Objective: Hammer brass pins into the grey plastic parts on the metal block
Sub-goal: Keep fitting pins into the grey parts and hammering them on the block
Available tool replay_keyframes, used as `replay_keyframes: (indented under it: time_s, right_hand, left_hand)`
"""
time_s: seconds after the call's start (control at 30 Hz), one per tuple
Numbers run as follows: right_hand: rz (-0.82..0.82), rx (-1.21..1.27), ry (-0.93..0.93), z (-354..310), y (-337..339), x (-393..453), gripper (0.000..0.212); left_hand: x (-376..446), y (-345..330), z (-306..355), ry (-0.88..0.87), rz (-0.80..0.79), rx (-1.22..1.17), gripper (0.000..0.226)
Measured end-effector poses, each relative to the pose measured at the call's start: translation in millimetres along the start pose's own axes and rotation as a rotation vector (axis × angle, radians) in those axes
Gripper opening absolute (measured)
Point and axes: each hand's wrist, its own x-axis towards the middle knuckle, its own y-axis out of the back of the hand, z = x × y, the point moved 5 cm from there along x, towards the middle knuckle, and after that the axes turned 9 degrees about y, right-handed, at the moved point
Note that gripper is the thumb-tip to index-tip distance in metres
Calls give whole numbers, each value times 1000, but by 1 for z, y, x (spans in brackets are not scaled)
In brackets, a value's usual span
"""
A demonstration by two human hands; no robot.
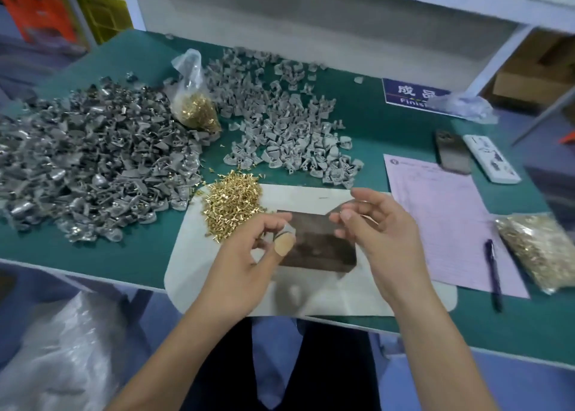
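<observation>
A dark metal block (320,245) lies on a white mat (311,194) at the table's front edge. My left hand (245,258), with a plaster on its thumb, hovers over the block's left end and pinches a small grey plastic part (288,228) between thumb and fingers. My right hand (376,233) hangs above the block's right end with loosely curled fingers, thumb and forefinger apart, and nothing visible in it. A loose heap of brass pins (231,199) sits on the mat's back left corner. No hammer is in view.
A pile of light grey parts (289,124) lies behind the mat and a darker grey pile (93,161) to the left, with a bag of pins (194,108) between them. On the right are a pink form (441,211), a pen (493,270) and another pin bag (541,248).
</observation>
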Motion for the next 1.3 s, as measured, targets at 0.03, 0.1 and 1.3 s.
replay_keyframes:
  time_s: [0.03, 0.1, 1.3]
  right_hand:
    - [47, -24, 16, 0, 11, -4, 28]
    - [126, -89, 54, 3, 26, -11, 28]
    - [61, 361, -196, 17, -11, -33, 25]
  left_hand:
    - [2, -7, 1, -21, -16, 85, 7]
    - [4, -18, 3, -105, 4, 268, 4]
    - [0, -44, 43, -326, 196, 475, 30]
